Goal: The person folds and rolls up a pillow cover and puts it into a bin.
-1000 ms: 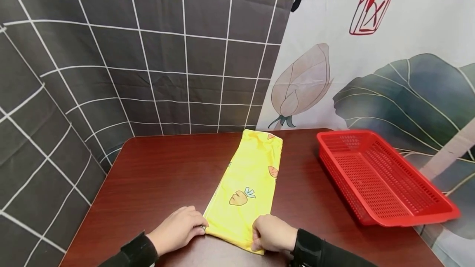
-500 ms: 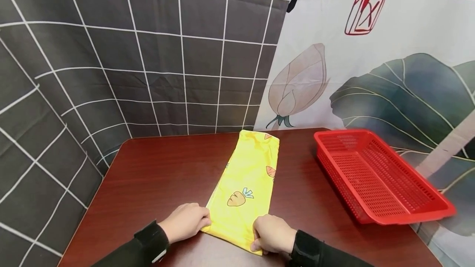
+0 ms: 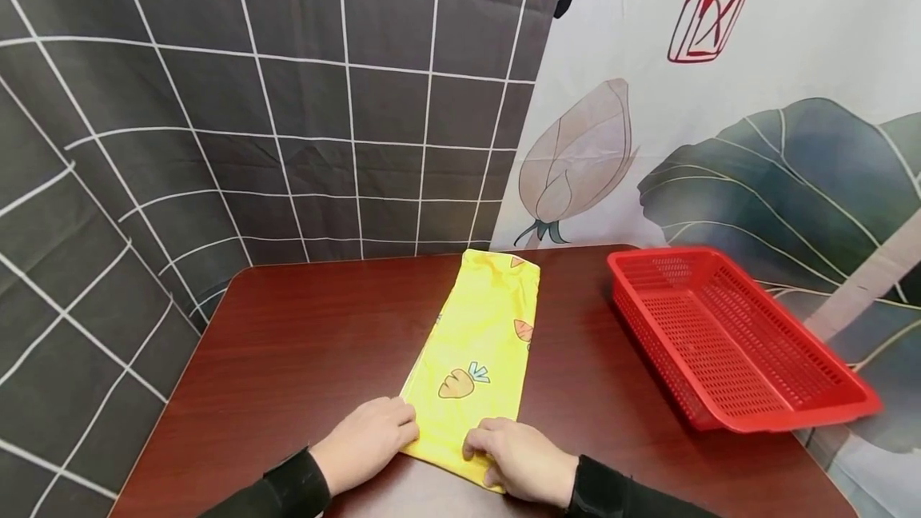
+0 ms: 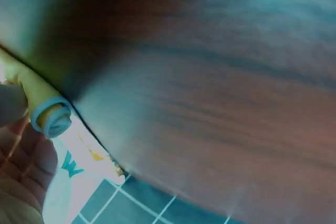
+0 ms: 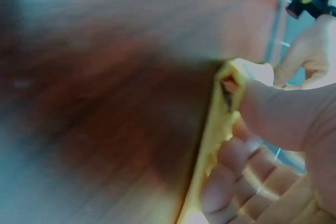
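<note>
A yellow cloth (image 3: 478, 342) with carrot prints lies folded into a long strip on the dark red table (image 3: 309, 326), running from the near edge toward the back. My left hand (image 3: 403, 432) grips its near left corner; in the left wrist view the cloth's edge (image 4: 50, 118) looks curled over beside my fingers (image 4: 23, 156). My right hand (image 3: 478, 448) pinches the near right corner, and the right wrist view shows the yellow edge (image 5: 223, 103) held between thumb and fingers (image 5: 231, 166). Both sleeves are black.
A red perforated plastic basket (image 3: 727, 342) stands on the table's right side, overhanging the edge. A dark grid-pattern curtain (image 3: 324, 102) and a lotus-print cloth (image 3: 719, 142) hang behind the table. Bare tabletop stretches to the left of the cloth.
Both hands have crept forward and closer together along the cloth's near end. The right hand has shifted left onto the cloth, and the near edge has drawn in slightly.
</note>
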`<state>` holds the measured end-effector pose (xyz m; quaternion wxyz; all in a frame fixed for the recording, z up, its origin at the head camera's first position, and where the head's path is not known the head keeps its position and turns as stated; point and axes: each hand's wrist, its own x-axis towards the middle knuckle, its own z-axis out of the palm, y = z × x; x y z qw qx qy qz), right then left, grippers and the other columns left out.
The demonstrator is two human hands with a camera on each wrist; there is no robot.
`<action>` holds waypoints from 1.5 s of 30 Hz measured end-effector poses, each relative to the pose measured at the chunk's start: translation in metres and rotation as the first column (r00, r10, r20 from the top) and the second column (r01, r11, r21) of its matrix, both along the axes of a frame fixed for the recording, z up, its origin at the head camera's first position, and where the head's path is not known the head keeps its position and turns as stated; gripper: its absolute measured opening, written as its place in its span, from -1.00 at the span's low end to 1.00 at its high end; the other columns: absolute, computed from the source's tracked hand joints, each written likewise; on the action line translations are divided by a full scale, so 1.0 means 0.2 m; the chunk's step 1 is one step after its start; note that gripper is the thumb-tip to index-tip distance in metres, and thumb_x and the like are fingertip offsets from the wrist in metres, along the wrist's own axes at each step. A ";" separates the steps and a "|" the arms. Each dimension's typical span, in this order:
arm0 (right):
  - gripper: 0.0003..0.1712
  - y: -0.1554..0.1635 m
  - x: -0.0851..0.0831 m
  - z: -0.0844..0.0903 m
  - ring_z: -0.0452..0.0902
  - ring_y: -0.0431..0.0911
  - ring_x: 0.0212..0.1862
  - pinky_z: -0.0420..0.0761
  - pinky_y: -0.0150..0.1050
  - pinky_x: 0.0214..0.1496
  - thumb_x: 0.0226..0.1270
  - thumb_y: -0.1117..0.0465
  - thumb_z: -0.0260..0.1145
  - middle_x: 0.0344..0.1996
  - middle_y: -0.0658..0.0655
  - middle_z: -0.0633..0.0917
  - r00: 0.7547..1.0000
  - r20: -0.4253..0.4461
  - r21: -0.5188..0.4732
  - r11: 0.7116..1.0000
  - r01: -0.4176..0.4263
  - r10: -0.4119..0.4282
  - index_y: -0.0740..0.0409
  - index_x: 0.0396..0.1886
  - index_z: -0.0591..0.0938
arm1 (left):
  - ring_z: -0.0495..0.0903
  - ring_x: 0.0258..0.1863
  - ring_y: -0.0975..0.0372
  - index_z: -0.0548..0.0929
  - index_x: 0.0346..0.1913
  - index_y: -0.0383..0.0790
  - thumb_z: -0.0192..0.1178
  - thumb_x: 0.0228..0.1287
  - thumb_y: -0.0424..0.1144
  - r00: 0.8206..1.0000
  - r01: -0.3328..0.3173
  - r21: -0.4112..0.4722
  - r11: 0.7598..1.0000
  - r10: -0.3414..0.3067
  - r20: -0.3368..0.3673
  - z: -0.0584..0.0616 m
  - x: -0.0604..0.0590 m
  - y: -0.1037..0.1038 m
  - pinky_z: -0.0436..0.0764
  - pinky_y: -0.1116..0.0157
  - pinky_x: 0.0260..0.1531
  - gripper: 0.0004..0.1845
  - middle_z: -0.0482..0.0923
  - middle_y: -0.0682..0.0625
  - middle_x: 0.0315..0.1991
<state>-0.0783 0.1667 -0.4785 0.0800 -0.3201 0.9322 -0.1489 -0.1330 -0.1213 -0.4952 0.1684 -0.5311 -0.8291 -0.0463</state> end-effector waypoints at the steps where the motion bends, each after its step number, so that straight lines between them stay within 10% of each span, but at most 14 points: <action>1: -0.66 0.00 0.00 0.00 0.46 -0.38 -0.27 0.56 -0.46 -0.16 0.16 0.23 0.64 -0.30 -0.22 0.63 0.999 -0.017 -0.001 1.000 -0.031 0.031 -0.15 -0.14 0.70 | 0.31 -0.34 0.38 0.61 -0.34 0.06 0.38 0.25 -0.27 1.000 0.023 -0.009 1.000 -0.023 -0.009 0.00 0.01 -0.01 0.30 0.49 -0.30 -0.84 0.39 0.22 -0.35; 8: -0.87 -0.01 0.05 -0.02 0.45 -0.37 -0.38 0.45 -0.51 -0.30 0.25 0.20 0.54 -0.45 -0.20 0.61 0.945 -0.281 0.095 0.984 -0.148 0.169 -0.14 -0.31 0.75 | 0.55 -0.25 0.32 0.81 -0.14 0.03 0.45 0.27 -0.20 0.993 0.062 0.011 0.998 -0.061 -0.097 -0.05 0.02 -0.06 0.59 0.35 -0.16 -0.88 0.59 0.20 -0.28; 13: -0.73 -0.02 0.07 -0.02 0.20 -0.31 -0.49 0.19 -0.47 -0.39 0.23 -0.02 0.58 -0.57 -0.19 0.40 0.895 -0.390 0.176 0.972 -0.159 0.217 -0.18 -0.49 0.62 | 0.58 -0.21 0.37 0.79 -0.12 0.05 0.51 0.26 -0.15 0.999 0.042 0.054 0.998 -0.042 -0.011 -0.05 0.01 -0.10 0.61 0.38 -0.12 -0.83 0.62 0.24 -0.27; 23: -0.81 -0.05 0.10 -0.05 0.35 -0.23 -0.54 0.28 -0.37 -0.47 0.17 0.14 0.54 -0.61 -0.12 0.46 0.811 -0.541 0.273 0.959 -0.080 0.221 -0.10 -0.53 0.67 | 0.55 -0.20 0.48 0.74 -0.09 0.12 0.37 0.42 -0.27 0.975 -0.015 0.078 0.997 -0.002 0.223 -0.01 0.04 -0.15 0.54 0.54 -0.16 -0.85 0.64 0.31 -0.21; 36: -0.77 -0.05 0.13 -0.04 0.33 -0.23 -0.52 0.28 -0.38 -0.43 0.18 0.12 0.52 -0.61 -0.11 0.44 0.848 -0.479 0.333 0.941 -0.062 0.226 -0.08 -0.56 0.61 | 0.57 -0.21 0.46 0.77 -0.06 0.06 0.43 0.36 -0.28 0.980 -0.021 0.048 0.999 0.012 0.200 -0.01 0.06 -0.15 0.56 0.53 -0.20 -0.82 0.67 0.27 -0.22; 41: -0.74 -0.04 0.13 -0.07 0.32 -0.23 -0.54 0.26 -0.37 -0.43 0.09 0.15 0.55 -0.63 -0.12 0.43 0.793 -0.562 0.302 0.951 -0.069 0.236 -0.08 -0.58 0.58 | 0.59 -0.19 0.44 0.76 -0.07 0.02 0.39 0.39 -0.27 0.974 -0.026 -0.001 1.000 0.025 0.224 -0.01 0.05 -0.14 0.59 0.50 -0.18 -0.86 0.69 0.24 -0.21; 45: -0.71 -0.04 0.12 -0.08 0.34 -0.22 -0.55 0.25 -0.36 -0.45 0.08 0.15 0.55 -0.64 -0.11 0.44 0.762 -0.607 0.290 0.956 -0.052 0.226 -0.07 -0.59 0.55 | 0.61 -0.23 0.44 0.77 -0.13 0.02 0.42 0.34 -0.28 0.995 -0.022 0.038 0.999 0.018 0.101 -0.04 0.06 -0.12 0.58 0.51 -0.21 -0.87 0.69 0.25 -0.24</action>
